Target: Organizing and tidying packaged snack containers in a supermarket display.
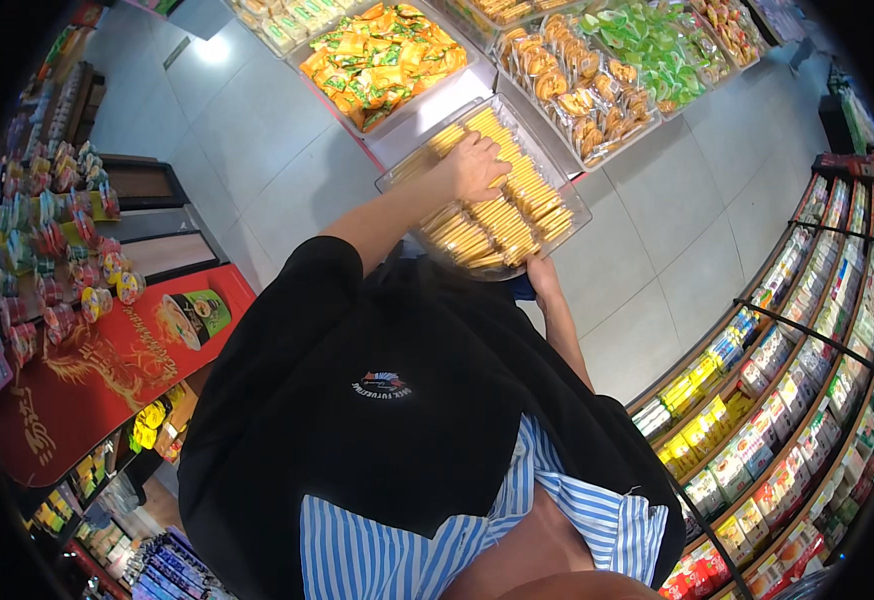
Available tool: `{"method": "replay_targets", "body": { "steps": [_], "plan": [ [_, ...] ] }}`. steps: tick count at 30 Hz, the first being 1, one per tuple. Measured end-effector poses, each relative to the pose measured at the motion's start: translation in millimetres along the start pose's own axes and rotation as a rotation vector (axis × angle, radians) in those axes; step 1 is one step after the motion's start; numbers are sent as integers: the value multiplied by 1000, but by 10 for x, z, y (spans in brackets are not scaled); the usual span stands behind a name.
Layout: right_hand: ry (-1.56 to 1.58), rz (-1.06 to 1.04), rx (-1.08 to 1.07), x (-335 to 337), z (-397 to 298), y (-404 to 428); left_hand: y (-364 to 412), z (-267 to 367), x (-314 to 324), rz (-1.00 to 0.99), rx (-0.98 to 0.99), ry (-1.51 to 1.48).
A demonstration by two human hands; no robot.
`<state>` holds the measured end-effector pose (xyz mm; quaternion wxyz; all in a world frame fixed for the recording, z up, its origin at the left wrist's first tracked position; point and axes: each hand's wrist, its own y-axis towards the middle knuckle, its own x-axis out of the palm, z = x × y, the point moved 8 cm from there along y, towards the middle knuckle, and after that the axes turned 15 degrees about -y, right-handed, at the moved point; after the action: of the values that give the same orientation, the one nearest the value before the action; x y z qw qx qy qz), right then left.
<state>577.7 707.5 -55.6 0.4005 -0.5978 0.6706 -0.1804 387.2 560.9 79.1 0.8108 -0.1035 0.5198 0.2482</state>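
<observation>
A clear plastic bin (583,214) sits tilted in front of my body, its far part by the display stand. It holds rows of thin yellow snacks (500,225) in clear wrappers, packed closely side by side. My left hand (479,166) reaches over the bin from the left and lies on the rows near the middle, fingers spread and bent; what is under the palm is hidden. At the bin's near right corner, my right hand (542,276) grips the rim from outside, with part of the fingers hidden beneath it.
Beyond are bins of orange-and-green packets (384,60), wrapped brown twisted snacks (579,90) and green sweets (643,49). Curved shelves of boxed goods (752,435) run along the right. At left stands a red display counter (99,397) with cup-shaped packs (95,304). Grey tiled floor (632,240) shows between.
</observation>
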Motion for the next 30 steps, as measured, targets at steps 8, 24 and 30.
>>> {"method": "replay_targets", "body": {
  "steps": [8, 24, 30],
  "plan": [
    [-1, 16, 15, -22, -114, -108, -103, 186, -330, 257, 95, -39],
    [2, 22, 6, -11, -127, -94, 120, 611, 400, -77, 24, 65],
    [32, 46, -11, -13, -78, -76, 83, 452, 301, -16, 52, 4]
  ]
}}
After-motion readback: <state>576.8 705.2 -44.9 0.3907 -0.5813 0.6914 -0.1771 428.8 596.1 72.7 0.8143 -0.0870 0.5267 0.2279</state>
